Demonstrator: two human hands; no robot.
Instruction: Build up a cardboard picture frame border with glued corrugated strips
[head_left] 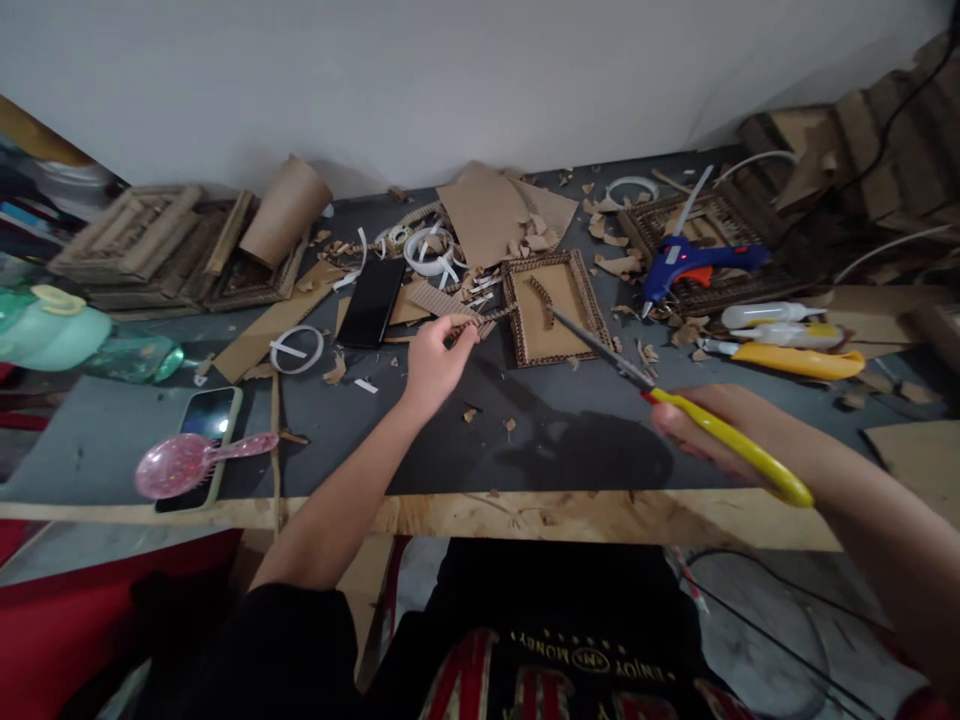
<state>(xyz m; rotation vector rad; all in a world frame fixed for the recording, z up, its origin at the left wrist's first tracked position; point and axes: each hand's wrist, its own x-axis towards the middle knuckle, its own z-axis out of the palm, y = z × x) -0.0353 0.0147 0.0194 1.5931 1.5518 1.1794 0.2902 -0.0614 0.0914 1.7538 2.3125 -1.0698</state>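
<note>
My left hand [435,360] pinches one end of a thin corrugated cardboard strip [480,323] that reaches toward a small cardboard picture frame [553,305] lying flat on the dark table. My right hand [705,425] grips yellow-handled scissors [697,415], whose blades point up and left over the frame's lower right corner. The blades look nearly closed.
A black phone [371,300] and white tape rings [296,350] lie left of the frame. A blue glue gun [694,262], glue bottles [772,318] and a yellow cutter [799,360] sit at the right. A pink hairbrush [187,462] rests on another phone. Cardboard scraps and frames crowd the back.
</note>
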